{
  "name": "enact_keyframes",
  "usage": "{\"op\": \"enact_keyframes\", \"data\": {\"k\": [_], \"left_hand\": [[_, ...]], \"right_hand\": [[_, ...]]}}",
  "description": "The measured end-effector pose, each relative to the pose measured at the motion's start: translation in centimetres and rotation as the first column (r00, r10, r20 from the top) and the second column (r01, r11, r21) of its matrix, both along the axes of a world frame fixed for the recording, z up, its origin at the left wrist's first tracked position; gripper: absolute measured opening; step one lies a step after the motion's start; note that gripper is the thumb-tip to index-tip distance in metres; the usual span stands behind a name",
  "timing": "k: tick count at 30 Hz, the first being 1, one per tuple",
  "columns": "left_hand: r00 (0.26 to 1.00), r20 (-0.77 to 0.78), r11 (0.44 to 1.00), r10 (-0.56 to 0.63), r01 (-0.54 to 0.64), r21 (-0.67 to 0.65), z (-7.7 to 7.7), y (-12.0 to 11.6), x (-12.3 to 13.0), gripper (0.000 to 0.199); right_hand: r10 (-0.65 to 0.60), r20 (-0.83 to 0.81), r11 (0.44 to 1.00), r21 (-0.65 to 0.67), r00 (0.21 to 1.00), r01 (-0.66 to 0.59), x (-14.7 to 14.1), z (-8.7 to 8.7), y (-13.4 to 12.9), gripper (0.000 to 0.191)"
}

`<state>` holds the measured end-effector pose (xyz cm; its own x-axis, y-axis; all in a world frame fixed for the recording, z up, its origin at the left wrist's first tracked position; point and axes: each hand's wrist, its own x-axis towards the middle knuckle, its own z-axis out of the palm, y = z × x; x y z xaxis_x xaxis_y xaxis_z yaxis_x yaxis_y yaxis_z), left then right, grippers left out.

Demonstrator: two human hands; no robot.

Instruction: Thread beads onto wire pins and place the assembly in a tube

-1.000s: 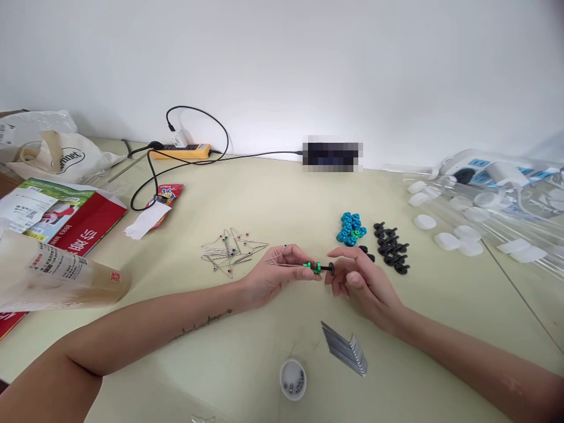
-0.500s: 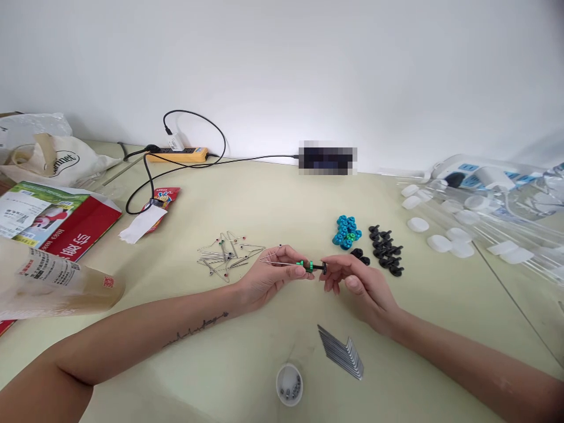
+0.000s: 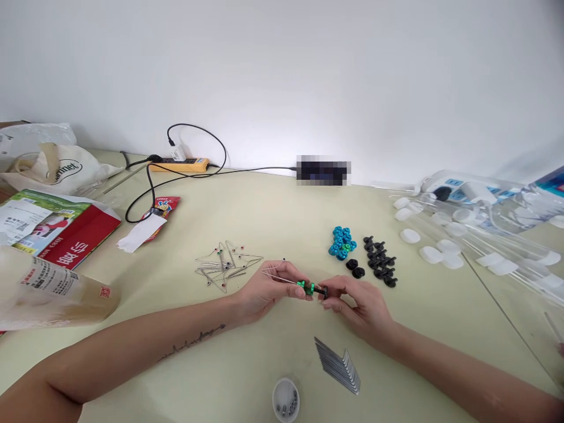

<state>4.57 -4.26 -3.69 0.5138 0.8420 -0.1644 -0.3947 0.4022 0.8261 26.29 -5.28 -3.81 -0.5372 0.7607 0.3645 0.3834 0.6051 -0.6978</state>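
Note:
A small green-and-black part (image 3: 305, 288) with a thin bent metal wire (image 3: 273, 271) coming out of its left end is held between both hands above the table. My left hand (image 3: 264, 294) pinches it by its green ribbed section. At the other end, my right hand (image 3: 359, 302) closes thumb and fingers on its black tip. Beyond the hands lie a cluster of blue knobs (image 3: 339, 245) with a green one among them, and black winged parts (image 3: 379, 261). Left of my left hand, bent wires with small coloured beads (image 3: 220, 267) are scattered.
Nearest me, a white cup (image 3: 277, 411) holds small metal pieces, beside a row of bent metal rods (image 3: 337, 364). A drink cup (image 3: 83, 299) and a red box (image 3: 83, 226) stand left. White caps (image 3: 449, 255) and clear tubes (image 3: 524, 235) lie right. A phone-like device (image 3: 324, 171) is behind.
My right hand's fingers have drawn together onto the black tip; they were looser beside it before. The whole scene sits slightly lower because the head view has tilted.

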Motion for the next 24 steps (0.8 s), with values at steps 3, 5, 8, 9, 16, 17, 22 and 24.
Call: {"op": "enact_keyframes", "data": {"k": [3,5,8,9,16,17,22,24], "left_hand": [[1.0,-0.004,1.0,0.02,-0.02,-0.006,-0.04,-0.08,0.12,0.02],[0.999,-0.009,0.999,0.035,-0.035,-0.014,-0.02,-0.13,0.19,0.021],[0.998,-0.008,0.997,0.065,-0.065,-0.032,0.13,-0.18,0.23,0.022],[0.997,-0.003,0.996,0.079,-0.079,-0.042,0.21,-0.2,0.23,0.023],[0.992,0.02,0.99,0.122,-0.12,-0.075,0.66,-0.31,0.14,0.024],[0.992,0.022,0.99,0.128,-0.126,-0.068,0.64,-0.32,0.13,0.024],[0.991,0.039,0.99,0.13,-0.127,-0.056,0.5,-0.34,0.09,0.022],[0.99,0.036,0.99,0.133,-0.131,-0.047,0.52,-0.35,0.08,0.021]], "right_hand": [[0.003,0.009,0.999,-0.032,1.0,-0.002,-0.03,0.13,0.06,0.008],[-0.011,0.023,0.998,-0.056,1.0,0.012,-0.09,0.16,0.14,0.008],[-0.017,0.031,0.995,-0.097,0.999,0.02,-0.21,0.16,0.29,0.015],[-0.007,0.027,0.993,-0.118,1.0,0.01,-0.23,0.14,0.33,0.019],[0.014,-0.024,0.999,-0.046,1.0,-0.015,-0.15,-0.09,0.1,0.041],[0.018,-0.009,1.0,0.007,1.0,-0.018,-0.15,-0.07,0.02,0.04],[-0.03,0.055,0.984,0.179,0.998,0.02,-0.45,-0.04,-0.19,0.034],[-0.067,0.058,0.98,0.19,0.996,0.055,-0.63,-0.14,-0.15,0.033]]}}
